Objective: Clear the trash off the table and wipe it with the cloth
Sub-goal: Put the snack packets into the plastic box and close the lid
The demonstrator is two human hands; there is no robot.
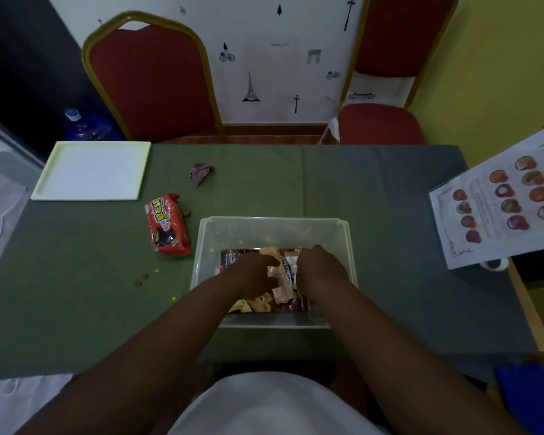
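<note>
While both our hands reach into the clear bin (274,227), we press down on wrappers (283,277).
Left hand (255,271) fingers spread flat; right hand (322,265) fingers curl on them, grip unclear. Left of the bin, a red biscuit packet (167,224) lies on the tabletop (390,215).

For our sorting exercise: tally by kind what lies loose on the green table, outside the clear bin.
Red biscuit packs: 1
Purple wrappers: 1
White trays: 1
Printed sheets: 1
Brown crumbs: 2
Total: 6

Desk (374,199) covered in matt cloth; bin (274,229) clear smooth plastic; red wrapper (167,226) glossy foil; tray (90,171) matt.
</note>
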